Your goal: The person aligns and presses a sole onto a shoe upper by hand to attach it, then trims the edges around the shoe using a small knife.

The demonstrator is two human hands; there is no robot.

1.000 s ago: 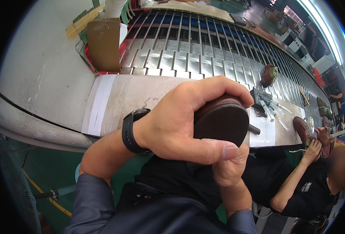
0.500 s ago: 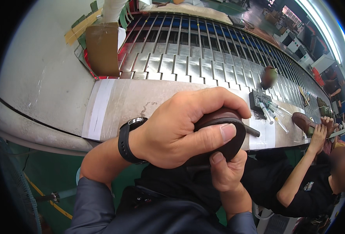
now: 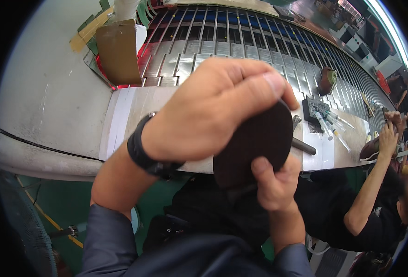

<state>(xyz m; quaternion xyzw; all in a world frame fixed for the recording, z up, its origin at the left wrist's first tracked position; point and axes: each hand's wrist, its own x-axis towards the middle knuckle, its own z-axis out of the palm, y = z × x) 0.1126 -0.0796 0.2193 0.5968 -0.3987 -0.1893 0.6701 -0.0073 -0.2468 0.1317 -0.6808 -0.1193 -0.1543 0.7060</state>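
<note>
A brown shoe (image 3: 257, 143) is held up in front of me with its dark sole turned toward me. My left hand (image 3: 208, 111), with a black watch (image 3: 146, 145) on its wrist, is closed at the upper end of the shoe, fingers bent over its far edge. The thumb lies near that same edge, and the palm covers the shoe's left side. From below right, my right hand (image 3: 278, 184) grips the lower part, its thumb pressed on the sole and its other fingers mostly hidden. A dark rod (image 3: 304, 146) lies on the worktable just right of the shoe.
Syringes (image 3: 333, 125) lie by a black block (image 3: 312, 108) on the table (image 3: 155, 99). Behind runs a slatted metal conveyor (image 3: 241, 51) carrying another brown shoe (image 3: 327, 81). A cardboard flap (image 3: 118, 53) stands far left. At right, a co-worker's hand (image 3: 388, 138) is at a brown shoe (image 3: 369, 150).
My left hand has risen, its thumb shifting from the sole up to the shoe's upper edge. The shoe has tipped so more of the sole shows. The co-worker's shoe has moved.
</note>
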